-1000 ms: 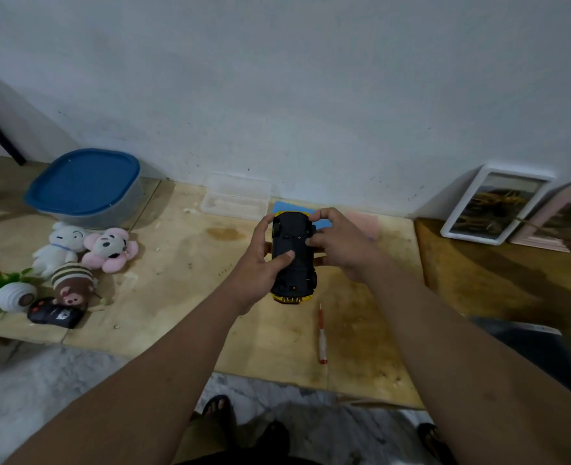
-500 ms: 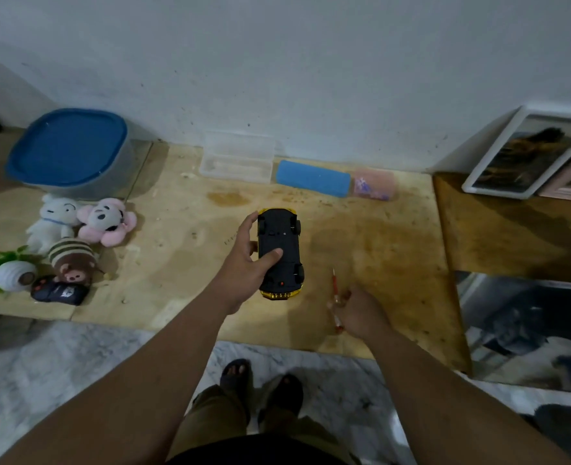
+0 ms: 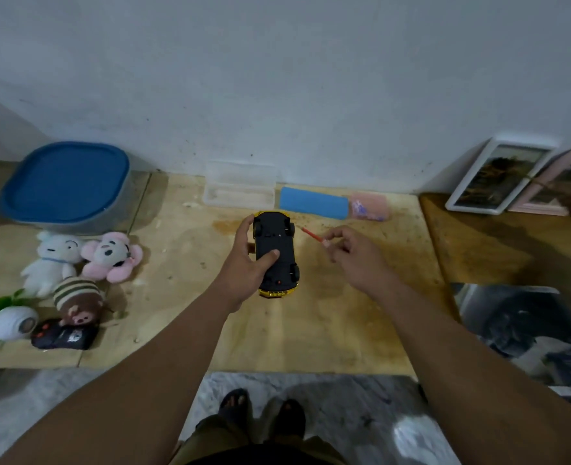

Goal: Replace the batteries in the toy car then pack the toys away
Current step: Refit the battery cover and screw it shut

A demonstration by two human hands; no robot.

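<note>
My left hand [image 3: 243, 263] grips the toy car [image 3: 275, 253] upside down above the tabletop [image 3: 183, 280]; my right hand [image 3: 354, 260] pinches what looks like a small red screwdriver [image 3: 314, 237] beside it.

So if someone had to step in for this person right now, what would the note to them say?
Left hand: holds the toy car upside down over the wooden board.
Right hand: pinches a small red screwdriver, tip pointing toward the car's underside.
Done: tool picked up; the battery cover looks closed.
Left: open it, swap batteries, close it, then pack the plush toys and remote, probably into the blue-lidded tub.
</note>
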